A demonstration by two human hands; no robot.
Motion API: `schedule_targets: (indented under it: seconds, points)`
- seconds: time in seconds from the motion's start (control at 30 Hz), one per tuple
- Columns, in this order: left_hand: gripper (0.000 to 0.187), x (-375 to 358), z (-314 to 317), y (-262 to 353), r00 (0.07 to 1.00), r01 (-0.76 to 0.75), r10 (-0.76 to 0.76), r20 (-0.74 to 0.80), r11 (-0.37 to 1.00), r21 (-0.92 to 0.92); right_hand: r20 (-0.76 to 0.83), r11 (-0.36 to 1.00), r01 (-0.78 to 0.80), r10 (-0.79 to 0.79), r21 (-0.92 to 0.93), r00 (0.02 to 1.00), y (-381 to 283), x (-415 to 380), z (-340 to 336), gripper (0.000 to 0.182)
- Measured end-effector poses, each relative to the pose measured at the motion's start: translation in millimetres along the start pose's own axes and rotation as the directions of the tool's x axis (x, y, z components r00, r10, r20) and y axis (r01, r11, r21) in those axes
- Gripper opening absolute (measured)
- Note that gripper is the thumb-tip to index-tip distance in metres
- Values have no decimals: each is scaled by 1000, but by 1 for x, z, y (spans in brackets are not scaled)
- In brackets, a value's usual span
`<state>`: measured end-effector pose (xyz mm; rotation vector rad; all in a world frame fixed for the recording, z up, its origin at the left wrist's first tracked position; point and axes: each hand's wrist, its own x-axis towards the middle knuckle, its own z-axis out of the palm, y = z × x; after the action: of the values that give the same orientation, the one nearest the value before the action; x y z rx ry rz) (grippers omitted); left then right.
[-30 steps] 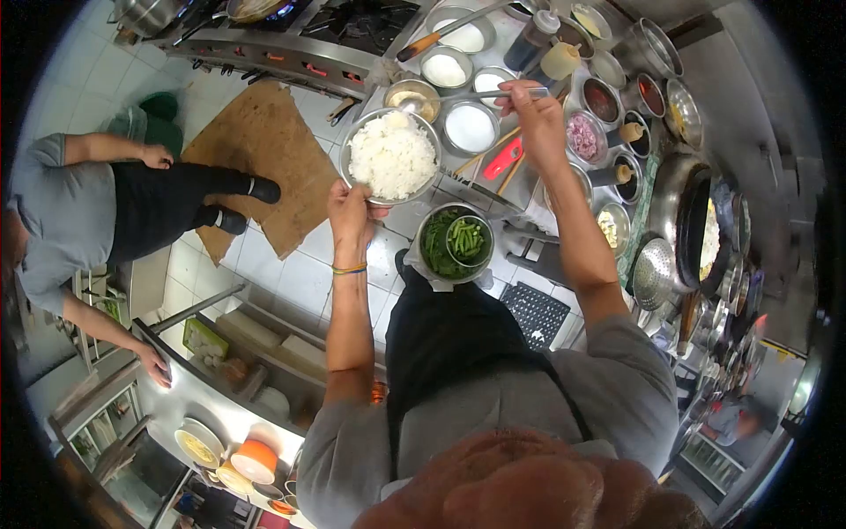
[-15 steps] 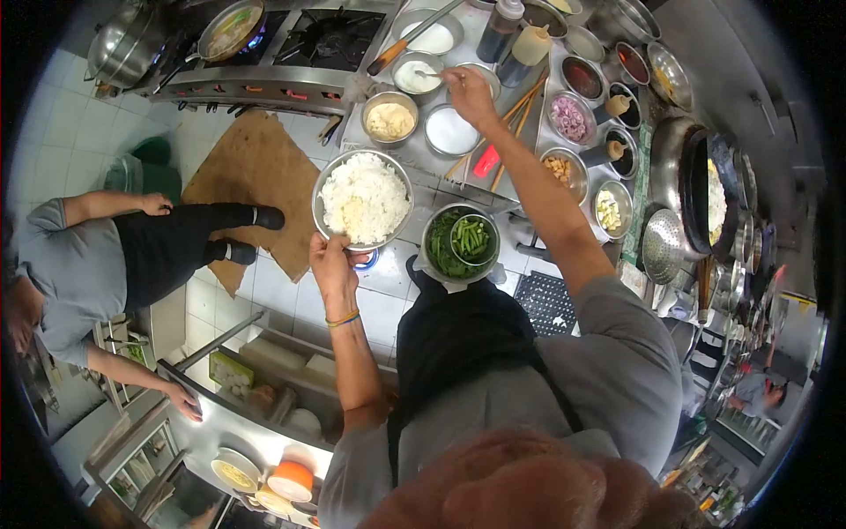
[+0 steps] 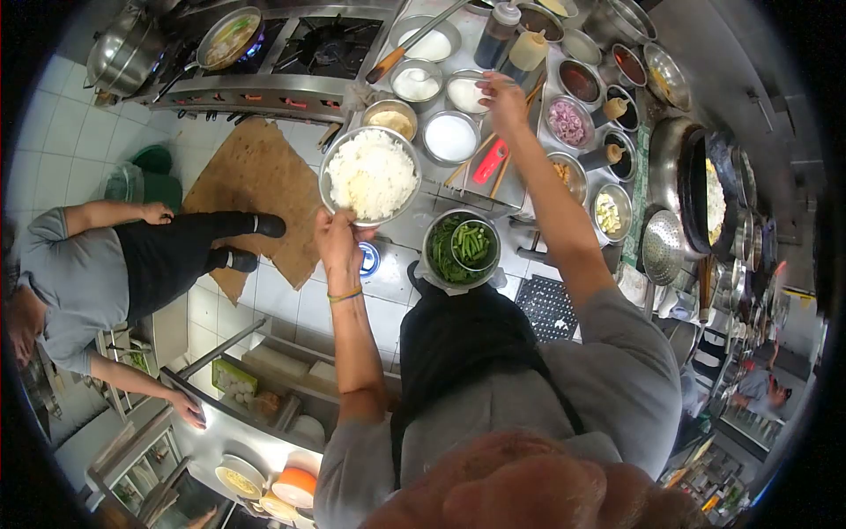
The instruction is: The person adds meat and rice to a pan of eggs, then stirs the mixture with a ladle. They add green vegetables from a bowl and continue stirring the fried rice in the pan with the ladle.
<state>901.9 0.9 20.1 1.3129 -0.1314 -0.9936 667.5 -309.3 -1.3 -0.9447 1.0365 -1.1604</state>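
My left hand (image 3: 339, 240) grips the near rim of a metal bowl (image 3: 327, 196) full of white rice (image 3: 373, 173), held up off the counter. My right hand (image 3: 505, 100) is closed on a small spoon (image 3: 482, 76) over a metal bowl of white powder (image 3: 467, 93). Beside that bowl stand another white-powder bowl (image 3: 417, 82) and a third white-filled bowl (image 3: 450, 137). The rice bowl partly covers a bowl of pale yellowish powder (image 3: 389, 119). Under my right forearm lie a red-handled tool (image 3: 491, 162) and wooden chopsticks (image 3: 501, 173).
A pot of green vegetables (image 3: 462, 249) with a smaller bowl inside stands in front of my body. A pan (image 3: 230, 40) sits over a lit burner at upper left. Squeeze bottles (image 3: 529, 52) and chopped onions (image 3: 568, 122) are at right. Another person (image 3: 88, 264) stands at left.
My right hand has moved right with the spoon, from one white-powder bowl to the bowl beside it. My left hand has raised the rice bowl slightly toward the counter, covering more of the yellowish powder.
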Motion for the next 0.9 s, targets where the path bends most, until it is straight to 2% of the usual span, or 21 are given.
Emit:
schedule_targets:
  seconds: [0.17,0.27,0.3,0.37,0.4,0.5,0.63,0.67,0.77,0.83,0.87,0.9]
  points:
    - [17,23,31,2,998,36,-37,51,999,23,173,987,-34,6,157,985,-72,-52,2,25]
    - [17,28,49,2,997,17,-15,74,1000,-23,306,988,148,-152,36,940,-101,-90,10,26]
    - [16,28,48,1,996,18,-15,82,999,-36,321,954,279,-231,-112,919,-99,-99,9,23]
    - [16,29,52,-4,993,29,-22,120,998,-57,369,766,509,-375,-393,850,-98,-113,0,19]
    - [16,26,52,-4,994,33,-29,107,999,-37,455,552,616,-416,-562,787,-109,-122,-1,12]
    - [15,8,36,-5,997,36,-36,71,999,7,622,409,717,-359,-565,696,-94,-129,-12,13]
    - [14,-13,8,-12,999,-6,6,32,1000,19,711,297,780,-324,-550,624,-59,-123,-24,13]
    - [13,-18,3,-15,1000,-17,16,24,1000,26,701,314,773,-329,-551,633,-52,-121,-26,11]
    - [11,-32,-6,-20,999,-29,29,-15,999,18,482,542,588,-341,-601,807,-30,-112,-32,11]
    - [11,-37,-11,-27,999,-19,20,-35,1000,16,304,788,351,-219,-505,927,-12,-98,-40,15]
    - [11,-39,-12,-28,999,-11,12,-41,1000,15,222,876,221,-135,-428,966,-5,-90,-47,17]
    - [11,-40,-10,-30,999,-4,5,-44,1000,12,190,898,152,-78,-413,979,-2,-83,-54,19]
